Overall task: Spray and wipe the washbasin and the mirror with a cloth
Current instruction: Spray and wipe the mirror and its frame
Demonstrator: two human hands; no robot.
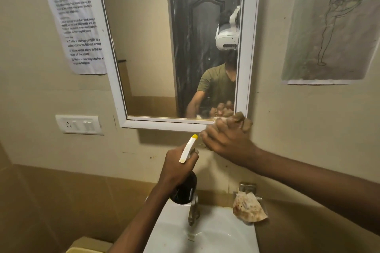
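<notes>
The right hand point(226, 141) bunches a brownish cloth point(243, 122) in curled fingers, pressing it against the lower right corner of the white-framed mirror point(154, 47); most of the cloth is hidden behind the knuckles. The left hand point(177, 165) is wrapped round the neck of a dark spray bottle point(184, 189), whose long axis tilts up and slightly right, its white head and yellow nozzle point(194, 136) pointing toward the mirror's bottom frame. Below, the white washbasin point(216, 238) is cut off by the picture's edge, and the bottle partly hides the tap point(193, 213).
</notes>
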